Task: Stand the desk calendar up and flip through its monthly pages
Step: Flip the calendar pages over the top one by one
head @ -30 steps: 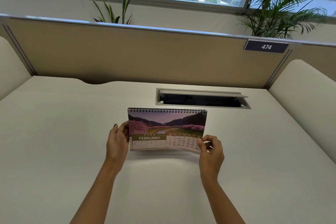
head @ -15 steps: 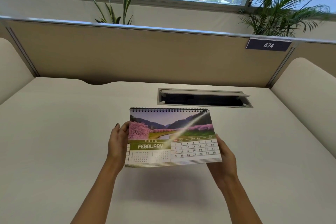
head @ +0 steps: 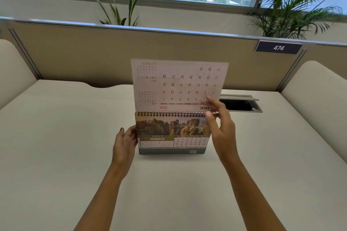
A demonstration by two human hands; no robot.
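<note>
The spiral-bound desk calendar [head: 171, 133] stands upright on the white desk [head: 65, 146], its front showing a MARCH page with a rocky landscape photo. One loose page [head: 178, 84] is swung up above the spiral, its back facing me with an upside-down date grid. My left hand [head: 124, 145] grips the calendar's left edge. My right hand [head: 218, 127] is at the right end of the spiral, its fingertips touching the raised page's lower right corner, fingers spread.
A recessed cable slot [head: 241, 104] with an open flap lies just behind and right of the calendar. A beige partition [head: 75, 56] with a "474" sign [head: 278, 48] closes the desk's far side; cream side panels flank it. Plants stand behind.
The February page has been lifted by my right hand and swung up over the spiral, uncovering March. The calendar went from tilted toward me to standing upright; my left hand stayed on its left edge.
</note>
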